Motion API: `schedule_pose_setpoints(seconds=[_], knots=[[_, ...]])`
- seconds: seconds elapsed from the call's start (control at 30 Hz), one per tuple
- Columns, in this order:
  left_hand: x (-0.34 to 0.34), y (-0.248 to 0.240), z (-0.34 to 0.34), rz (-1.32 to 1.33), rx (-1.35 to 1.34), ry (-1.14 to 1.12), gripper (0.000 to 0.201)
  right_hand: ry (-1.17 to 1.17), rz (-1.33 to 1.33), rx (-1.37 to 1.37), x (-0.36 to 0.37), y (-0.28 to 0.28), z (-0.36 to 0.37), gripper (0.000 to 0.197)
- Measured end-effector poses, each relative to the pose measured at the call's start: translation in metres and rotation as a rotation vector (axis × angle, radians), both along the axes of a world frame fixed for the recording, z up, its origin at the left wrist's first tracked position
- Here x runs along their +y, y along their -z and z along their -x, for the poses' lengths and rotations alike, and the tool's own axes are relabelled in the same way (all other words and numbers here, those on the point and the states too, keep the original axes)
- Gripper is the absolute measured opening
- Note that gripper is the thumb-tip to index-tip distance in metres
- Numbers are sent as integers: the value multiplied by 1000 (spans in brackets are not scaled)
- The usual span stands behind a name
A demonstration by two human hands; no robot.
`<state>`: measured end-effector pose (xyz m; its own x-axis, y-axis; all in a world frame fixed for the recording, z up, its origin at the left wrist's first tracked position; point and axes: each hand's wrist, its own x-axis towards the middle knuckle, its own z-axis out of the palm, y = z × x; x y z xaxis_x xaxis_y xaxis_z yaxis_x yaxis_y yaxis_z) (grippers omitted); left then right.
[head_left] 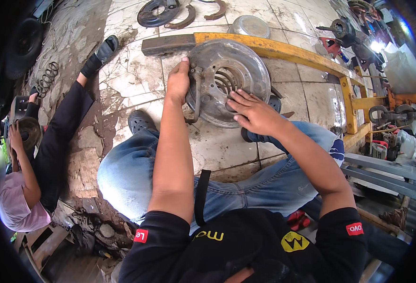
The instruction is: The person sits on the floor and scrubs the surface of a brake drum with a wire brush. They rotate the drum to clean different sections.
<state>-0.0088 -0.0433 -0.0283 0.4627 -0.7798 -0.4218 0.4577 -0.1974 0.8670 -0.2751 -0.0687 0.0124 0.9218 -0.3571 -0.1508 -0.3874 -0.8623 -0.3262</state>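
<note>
The left hand [177, 84] is clamped on the near-left rim of a large round metal plate [251, 70], thumb on top. The right hand [255, 109] lies across the plate's lower right face, fingers stretched and slightly apart, not wrapped round it; what sits under the fingertips cannot be told. The plate is between the two hands, above the tiled floor [217, 147]. Just right of the left hand, a bent metal arm [198, 94] runs down the plate. Up and left of the right hand's fingertips, coils [223, 79] show through the central hole.

The step in hand seems to be steadying the plate with the left hand while the right works or feels over its face; the next move would call for a firm left grip, with the right fingers free to shift.

Beyond both hands lies a yellow beam [269, 48], with a round metal lid [251, 27] behind it. Farther ahead of the left hand are a curved shoe [185, 19] and a black disc [151, 16]. Well to its left, a co-worker's hand [15, 137] touches a round part [30, 131].
</note>
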Motion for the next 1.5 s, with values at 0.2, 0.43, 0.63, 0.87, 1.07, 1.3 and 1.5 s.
schedule_pose_setpoints(seconds=[0.2, 0.43, 0.63, 0.87, 1.07, 1.3, 1.5], knots=[[3, 9, -4, -16, -42, 5, 57, 124, 30, 6, 4, 11, -6, 55], [8, 11, 0, -34, -183, -24, 59, 512, 18, 116, 0, 11, -46, 72], [7, 10, -3, -60, -145, -43, 57, 255, 49, 253, 6, 1, -27, 75], [5, 4, -2, -35, 41, 70, 59, 143, 57, 117, 13, 4, -47, 72], [6, -1, 1, -25, 42, 39, 60, -9, 99, 145, 20, 5, -26, 68], [2, -1, -2, -64, 82, 21, 63, 133, 10, -42, 0, 12, -65, 61], [5, 0, -5, -54, 93, 52, 64, 103, 50, 88, -1, -2, -63, 60]])
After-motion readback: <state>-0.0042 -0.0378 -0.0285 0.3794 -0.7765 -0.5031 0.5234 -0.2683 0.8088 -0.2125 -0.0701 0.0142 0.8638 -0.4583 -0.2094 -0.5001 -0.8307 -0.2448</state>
